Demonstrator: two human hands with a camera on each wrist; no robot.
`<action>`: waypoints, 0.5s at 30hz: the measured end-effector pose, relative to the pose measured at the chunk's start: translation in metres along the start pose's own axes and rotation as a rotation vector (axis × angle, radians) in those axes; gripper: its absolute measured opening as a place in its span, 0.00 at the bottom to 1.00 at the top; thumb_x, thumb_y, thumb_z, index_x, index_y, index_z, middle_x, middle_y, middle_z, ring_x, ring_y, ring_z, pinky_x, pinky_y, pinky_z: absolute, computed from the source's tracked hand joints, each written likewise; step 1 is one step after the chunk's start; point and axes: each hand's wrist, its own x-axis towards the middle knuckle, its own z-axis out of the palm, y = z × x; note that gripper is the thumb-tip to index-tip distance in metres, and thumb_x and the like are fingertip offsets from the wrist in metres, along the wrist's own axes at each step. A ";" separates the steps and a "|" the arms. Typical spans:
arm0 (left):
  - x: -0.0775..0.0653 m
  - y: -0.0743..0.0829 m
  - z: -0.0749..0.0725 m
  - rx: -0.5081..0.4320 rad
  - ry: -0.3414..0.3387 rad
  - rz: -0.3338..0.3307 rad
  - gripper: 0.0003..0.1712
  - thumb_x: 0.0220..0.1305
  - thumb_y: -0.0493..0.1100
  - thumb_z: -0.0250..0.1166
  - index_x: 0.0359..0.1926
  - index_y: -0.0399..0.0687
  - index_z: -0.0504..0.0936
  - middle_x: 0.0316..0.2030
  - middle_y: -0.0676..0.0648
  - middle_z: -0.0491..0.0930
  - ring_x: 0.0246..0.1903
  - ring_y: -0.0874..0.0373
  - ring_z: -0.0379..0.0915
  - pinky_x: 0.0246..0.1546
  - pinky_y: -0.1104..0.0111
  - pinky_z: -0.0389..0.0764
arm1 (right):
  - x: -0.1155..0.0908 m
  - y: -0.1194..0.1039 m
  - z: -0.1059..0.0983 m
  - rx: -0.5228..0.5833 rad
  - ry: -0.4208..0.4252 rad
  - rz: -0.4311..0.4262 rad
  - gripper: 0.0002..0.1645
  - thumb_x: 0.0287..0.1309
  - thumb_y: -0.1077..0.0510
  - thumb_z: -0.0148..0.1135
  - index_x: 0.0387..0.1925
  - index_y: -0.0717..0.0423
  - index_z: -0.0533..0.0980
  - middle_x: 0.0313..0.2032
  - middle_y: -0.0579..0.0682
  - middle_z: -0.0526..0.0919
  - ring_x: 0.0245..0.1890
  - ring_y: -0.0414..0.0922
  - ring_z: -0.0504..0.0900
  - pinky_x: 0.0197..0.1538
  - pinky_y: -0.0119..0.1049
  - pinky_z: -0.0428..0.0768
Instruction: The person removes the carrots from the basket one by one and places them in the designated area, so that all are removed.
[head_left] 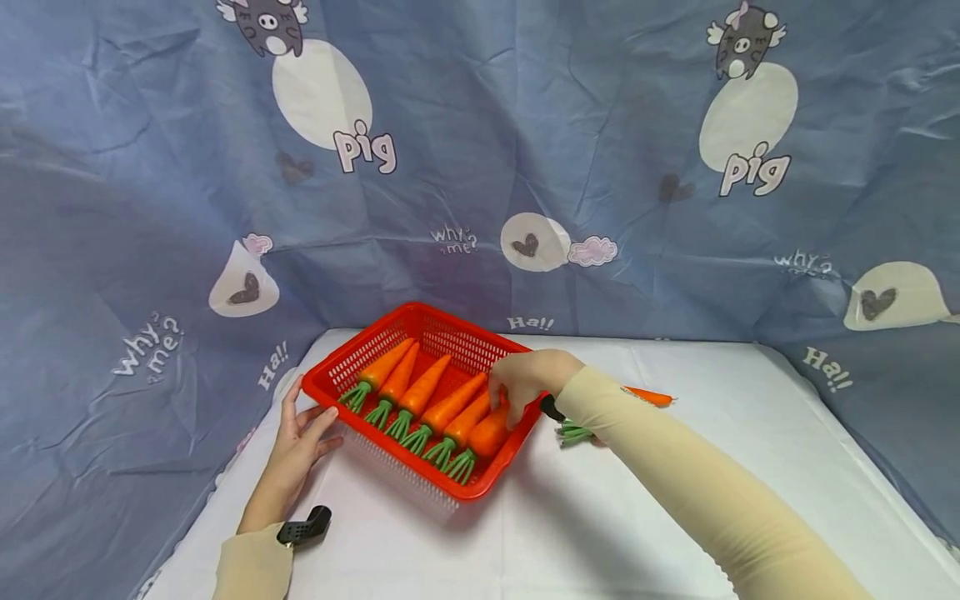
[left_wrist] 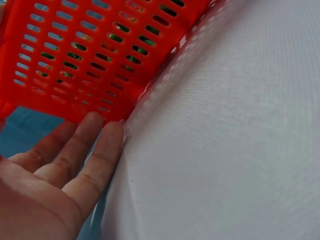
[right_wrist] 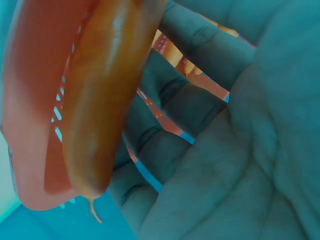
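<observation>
A red plastic basket (head_left: 480, 492) with slotted walls holds several orange carrots (head_left: 423, 387) with green stems, lying side by side. My left hand (head_left: 292, 450) touches the basket's near-left corner, thumb at the rim; in the left wrist view its fingers (left_wrist: 102, 150) extend straight against the lower wall. My right hand (head_left: 525, 379) reaches into the basket's right end and grips the rightmost carrot (head_left: 489, 433) from above. In the right wrist view that carrot (right_wrist: 107, 100) lies along the curled fingers, its thin root tip pointing down.
On the white tablecloth (head_left: 600, 533), right of the basket, an orange carrot tip (head_left: 652, 397) and green stems (head_left: 573, 433) show around my right forearm, which hides what lies between. A blue patterned curtain (head_left: 480, 167) hangs behind the table and at its sides.
</observation>
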 end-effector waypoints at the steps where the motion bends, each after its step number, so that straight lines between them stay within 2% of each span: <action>1: 0.000 0.001 0.000 0.002 0.001 0.002 0.53 0.81 0.55 0.61 0.85 0.83 0.30 0.75 0.37 0.61 0.53 0.65 0.82 0.51 0.72 0.88 | -0.001 0.001 -0.001 0.006 0.005 -0.007 0.20 0.55 0.53 0.83 0.51 0.48 0.90 0.51 0.44 0.87 0.44 0.37 0.79 0.52 0.29 0.80; 4: -0.001 0.001 0.000 0.006 0.002 0.002 0.53 0.81 0.56 0.62 0.84 0.84 0.31 0.76 0.38 0.61 0.53 0.65 0.82 0.51 0.72 0.88 | -0.003 0.005 -0.002 0.033 0.018 -0.031 0.19 0.55 0.54 0.83 0.50 0.49 0.90 0.50 0.44 0.88 0.44 0.37 0.79 0.52 0.27 0.80; 11: -0.001 0.002 0.000 0.009 -0.002 0.007 0.53 0.80 0.57 0.62 0.85 0.83 0.30 0.76 0.36 0.60 0.53 0.66 0.81 0.52 0.72 0.87 | -0.012 0.018 -0.007 0.134 0.036 -0.076 0.20 0.57 0.57 0.81 0.52 0.53 0.89 0.50 0.45 0.90 0.48 0.40 0.82 0.60 0.33 0.82; 15: -0.001 0.001 0.001 0.016 -0.001 0.010 0.54 0.81 0.56 0.61 0.85 0.80 0.30 0.77 0.36 0.60 0.52 0.68 0.81 0.52 0.71 0.88 | -0.016 0.027 -0.006 0.134 0.071 -0.106 0.20 0.57 0.58 0.81 0.52 0.55 0.88 0.46 0.46 0.90 0.44 0.39 0.81 0.56 0.32 0.82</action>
